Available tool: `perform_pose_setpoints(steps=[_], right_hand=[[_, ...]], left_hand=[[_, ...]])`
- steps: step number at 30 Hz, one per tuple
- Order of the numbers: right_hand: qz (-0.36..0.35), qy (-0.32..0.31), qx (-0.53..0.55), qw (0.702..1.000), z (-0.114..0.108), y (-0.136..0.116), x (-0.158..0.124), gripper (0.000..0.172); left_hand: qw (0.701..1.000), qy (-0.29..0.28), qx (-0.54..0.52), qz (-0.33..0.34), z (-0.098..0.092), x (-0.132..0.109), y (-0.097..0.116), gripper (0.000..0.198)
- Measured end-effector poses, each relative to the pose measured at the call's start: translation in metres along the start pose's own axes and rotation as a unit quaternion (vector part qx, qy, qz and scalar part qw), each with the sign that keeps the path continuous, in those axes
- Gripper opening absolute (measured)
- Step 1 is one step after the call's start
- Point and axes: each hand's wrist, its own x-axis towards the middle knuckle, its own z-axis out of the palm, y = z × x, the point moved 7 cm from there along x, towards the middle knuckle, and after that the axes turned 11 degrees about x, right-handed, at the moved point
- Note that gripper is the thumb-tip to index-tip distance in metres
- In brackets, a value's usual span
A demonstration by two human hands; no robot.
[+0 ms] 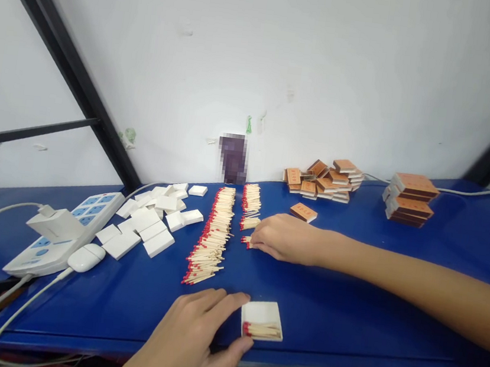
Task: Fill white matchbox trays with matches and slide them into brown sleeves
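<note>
My left hand (195, 335) rests near the front edge of the blue table (345, 315), its index finger and thumb holding the left side of a white inner matchbox tray (263, 314) with a few red-tipped matches in it. My right hand (285, 238) reaches across to the middle of the table, fingers curled down on a small bunch of matches (245, 241). A long row of red-tipped matches (212, 238) lies just left of it. A shorter row of matches (251, 204) lies above the hand.
Several empty white trays (151, 219) are heaped at the left, beside a white-and-blue power strip (64, 233) with plug, cables and a white earbud case (86, 258). Orange matchbox sleeves (326, 180) pile at the back, one sleeve (303, 212) lies loose, and a stack (409, 199) stands right.
</note>
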Motion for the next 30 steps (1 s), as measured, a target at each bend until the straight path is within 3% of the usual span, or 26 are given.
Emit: perform_pose_setpoints(steps=[12, 19, 23, 30], right_hand=[[-0.005, -0.016, -0.038, 0.999, -0.0004, -0.0057, -0.0001, 0.018], [0.005, 0.011, -0.04, 0.999, -0.0014, -0.0041, -0.0025, 0.035], [0.017, -0.008, -0.024, 1.0, 0.0016, -0.0027, -0.0012, 0.015], [0.029, -0.005, -0.018, 0.999, 0.0004, -0.0003, 0.0006, 0.014]], left_hand=[[1.0, -0.017, 0.001, -0.001, 0.0028, 0.0003, 0.0001, 0.039], [1.0, -0.014, 0.006, 0.002, 0.0017, 0.0006, 0.0, 0.038], [1.0, -0.019, 0.007, 0.004, 0.0026, 0.0014, 0.0005, 0.039], [1.0, -0.026, 0.003, -0.003, 0.0039, -0.0009, -0.0005, 0.038]])
